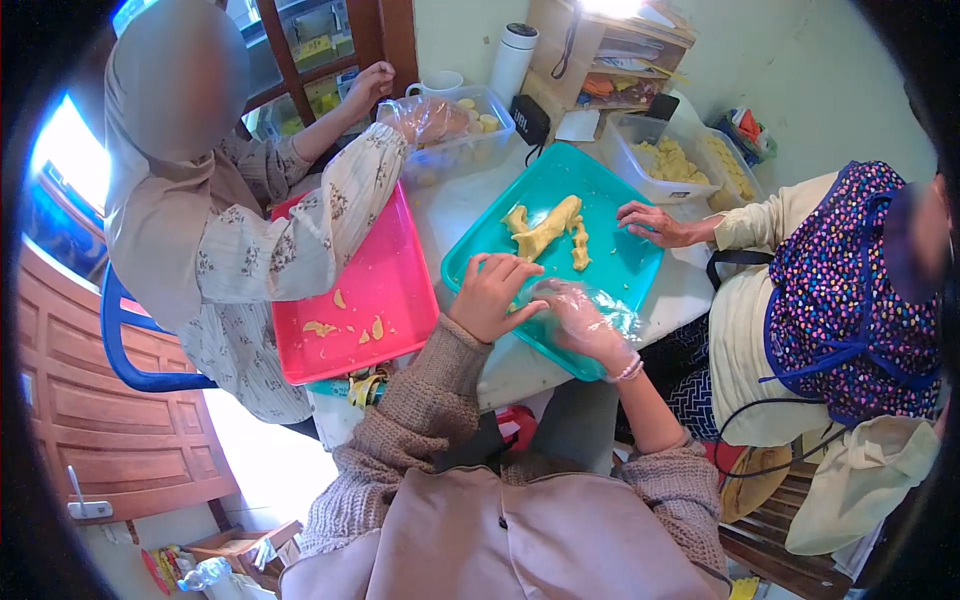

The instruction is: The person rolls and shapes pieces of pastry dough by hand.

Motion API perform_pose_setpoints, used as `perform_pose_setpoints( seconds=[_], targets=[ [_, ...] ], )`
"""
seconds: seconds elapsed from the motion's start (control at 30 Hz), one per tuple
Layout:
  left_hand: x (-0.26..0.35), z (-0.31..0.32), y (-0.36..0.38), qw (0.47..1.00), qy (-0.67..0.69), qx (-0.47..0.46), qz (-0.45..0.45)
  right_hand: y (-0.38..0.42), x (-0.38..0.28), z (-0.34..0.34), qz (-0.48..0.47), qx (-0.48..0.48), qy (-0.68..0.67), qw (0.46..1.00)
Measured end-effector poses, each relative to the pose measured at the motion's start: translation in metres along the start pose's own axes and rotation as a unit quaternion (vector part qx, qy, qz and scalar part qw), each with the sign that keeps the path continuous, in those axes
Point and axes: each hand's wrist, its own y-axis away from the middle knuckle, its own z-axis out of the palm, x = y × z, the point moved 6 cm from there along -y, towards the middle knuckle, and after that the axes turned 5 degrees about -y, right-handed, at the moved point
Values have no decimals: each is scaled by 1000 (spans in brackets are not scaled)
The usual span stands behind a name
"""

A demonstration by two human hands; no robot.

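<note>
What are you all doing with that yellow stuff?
Three people sit round a table. The wearer's left hand is bare and the right hand wears a plastic glove, both at the near edge of a teal tray with yellow dough. A second person touches that tray; a third reaches over a pink tray.

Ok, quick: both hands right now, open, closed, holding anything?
Left hand: bare, fingers curled on the plastic glove's cuff at the teal tray edge.
Right hand: inside the plastic glove, fingers loosely bent, holding nothing visible.
</note>
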Motion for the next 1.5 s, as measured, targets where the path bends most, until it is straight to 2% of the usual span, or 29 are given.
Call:
perform_pose_setpoints(
  seconds=[0.07,0.17,0.27,0.37,0.47,0.57,0.67,0.77,0.87,0.97,1.0,1.1,1.13,1.2,1.4,1.5],
  targets=[
    [-1,-3,0,1000,-10,9,-8,-1,-14,-16,55,-39,27,997],
    [-2,-5,1,1000,-14,12,-14,1,-3,-18,204,-33,45,977],
    [-1,-5,-1,1000,-11,11,-16,12,18,2,132,34,58,989],
    [-1,-6,0,1000,-7,11,-16,11,17,8,85,44,43,994],
    [-1,-8,0,1000,3,2,-21,2,25,7,17,14,40,999],
    [-1,-7,0,1000,5,0,-19,6,1,-9,68,-4,85,994],
    [1,-8,0,1000,4,3,-17,0,-7,-17,194,5,22,981],
    [3,-8,-2,1000,5,-3,-18,8,20,-1,184,29,44,982],
    [1,-7,-2,1000,8,-1,-18,3,2,-28,170,54,4,984],
    [1,-4,1,1000,16,1,-22,0,1,-35,94,81,51,991],
    [2,-4,1,1000,20,-1,-20,5,3,-34,102,77,48,991],
    [4,-3,1,1000,17,-12,0,12,15,-36,178,100,-84,975],
    [6,-4,2,1000,23,-19,-1,14,19,-35,226,104,-180,952],
    [12,-7,-1,999,31,-33,1,17,25,-35,313,111,-364,870],
    [21,8,2,999,30,-22,15,18,12,-32,316,120,-267,902],
    [21,14,3,999,22,-38,23,18,4,-30,280,140,-199,929]
  ],
)
